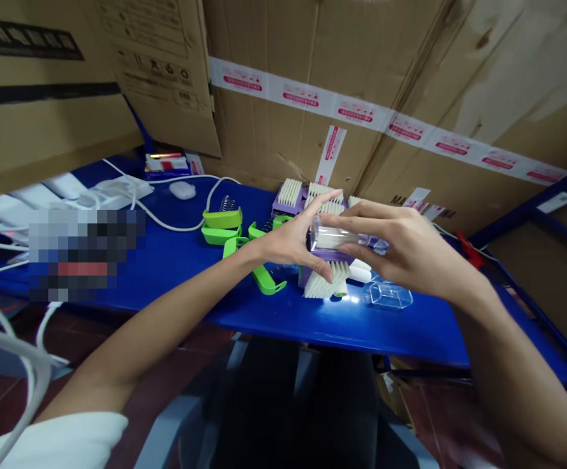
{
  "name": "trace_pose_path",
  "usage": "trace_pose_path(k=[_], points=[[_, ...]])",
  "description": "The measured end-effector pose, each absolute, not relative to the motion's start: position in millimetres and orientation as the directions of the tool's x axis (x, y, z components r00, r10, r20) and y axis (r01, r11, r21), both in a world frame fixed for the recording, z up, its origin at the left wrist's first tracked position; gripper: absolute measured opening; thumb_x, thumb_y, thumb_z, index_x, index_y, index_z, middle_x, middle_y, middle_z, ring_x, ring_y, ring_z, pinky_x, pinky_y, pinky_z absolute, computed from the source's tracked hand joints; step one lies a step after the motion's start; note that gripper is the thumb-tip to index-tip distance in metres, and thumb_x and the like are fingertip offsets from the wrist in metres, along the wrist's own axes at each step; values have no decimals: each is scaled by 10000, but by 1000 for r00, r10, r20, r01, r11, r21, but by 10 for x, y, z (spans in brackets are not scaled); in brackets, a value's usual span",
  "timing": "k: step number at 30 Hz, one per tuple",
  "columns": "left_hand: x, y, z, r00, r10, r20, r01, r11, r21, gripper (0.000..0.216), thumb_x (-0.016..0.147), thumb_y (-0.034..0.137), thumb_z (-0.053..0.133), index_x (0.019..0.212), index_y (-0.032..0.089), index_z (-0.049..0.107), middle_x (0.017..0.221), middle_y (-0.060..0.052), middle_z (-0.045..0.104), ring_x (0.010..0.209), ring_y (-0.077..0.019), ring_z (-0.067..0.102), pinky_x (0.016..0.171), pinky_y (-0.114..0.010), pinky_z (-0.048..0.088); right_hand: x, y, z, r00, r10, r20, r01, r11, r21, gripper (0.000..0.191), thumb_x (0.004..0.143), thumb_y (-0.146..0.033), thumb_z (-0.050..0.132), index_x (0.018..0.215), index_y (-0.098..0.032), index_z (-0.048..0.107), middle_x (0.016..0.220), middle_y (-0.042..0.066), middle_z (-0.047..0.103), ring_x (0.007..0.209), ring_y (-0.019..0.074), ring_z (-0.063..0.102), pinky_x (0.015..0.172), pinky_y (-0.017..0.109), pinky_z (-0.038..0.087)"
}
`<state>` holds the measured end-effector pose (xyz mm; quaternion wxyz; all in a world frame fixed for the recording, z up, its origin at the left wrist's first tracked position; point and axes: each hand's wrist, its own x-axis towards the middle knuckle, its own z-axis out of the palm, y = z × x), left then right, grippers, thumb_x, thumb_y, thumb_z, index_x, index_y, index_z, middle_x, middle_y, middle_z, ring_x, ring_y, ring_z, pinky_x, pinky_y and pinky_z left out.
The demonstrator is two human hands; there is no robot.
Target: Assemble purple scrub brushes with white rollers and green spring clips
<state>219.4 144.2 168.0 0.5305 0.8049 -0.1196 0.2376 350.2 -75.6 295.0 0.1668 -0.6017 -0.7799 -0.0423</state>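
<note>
Both hands hold one purple brush with white bristles under a clear plastic cover [335, 238], lifted just above the blue table [176, 260]. My left hand [290, 241] grips its left end, thumb below and fingers on top. My right hand [405, 247] pinches the right end of the clear cover. Directly beneath lies another purple brush, bristles down [323, 285]. A loose clear cover [388, 294] rests on the table under my right hand.
Green plastic handles [222, 225] lie left of the hands, one more [268, 280] under my left wrist. More purple brushes [289, 195] sit behind. White cables [176, 225], a power strip [117, 190] and a white mouse [182, 189] lie at left. Cardboard boxes [362, 78] wall the back.
</note>
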Motion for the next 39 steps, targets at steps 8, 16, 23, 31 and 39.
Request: trace_pose_path(k=[8,16,23,31,39], points=[[2116,1505,1773,880,35,473,-417,-417,808,1655,536,701,1167,1877,314,276,1886,-200,407,1756,-526,414,1391,-661,476,3476,-813,2808,-169,941,294,979,195,-61,499,1171,-355,648,1655,-271,732,1409,145,832,1140,342,822,931,474,637],[2050,1736,1876,955,-142,261,-297,-444,845,911,743,372,1053,1575,248,702,1258,-136,868,1154,-358,869,974,-478,731,3472,-715,2962,-131,979,158,986,145,-82,601,1117,-278,719,1716,-280,666,1405,117,860,1123,317,829,967,425,599],[2041,1594,1939,962,-170,213,-267,-441,857,717,744,310,994,1428,223,796,1088,-85,896,943,-303,860,958,-464,711,3439,-729,2840,-131,983,130,983,146,-114,674,1118,-251,682,1784,-236,577,1398,167,826,1107,302,788,993,433,594],[2031,1865,1917,913,64,403,-375,-257,890,901,840,705,976,1550,209,727,1426,-220,817,1308,-371,806,1128,-496,647,3605,-565,2679,150,837,526,856,157,-493,573,1066,-436,766,1597,-226,710,1534,157,777,1277,349,780,999,545,699],[2041,2244,1902,557,522,646,-295,-603,741,1191,704,647,1014,1665,106,562,1643,-241,689,1485,-395,702,1289,-477,571,3703,776,2751,509,756,411,578,53,-814,682,1193,-588,530,1730,-167,505,1540,208,739,1135,295,820,938,478,746]])
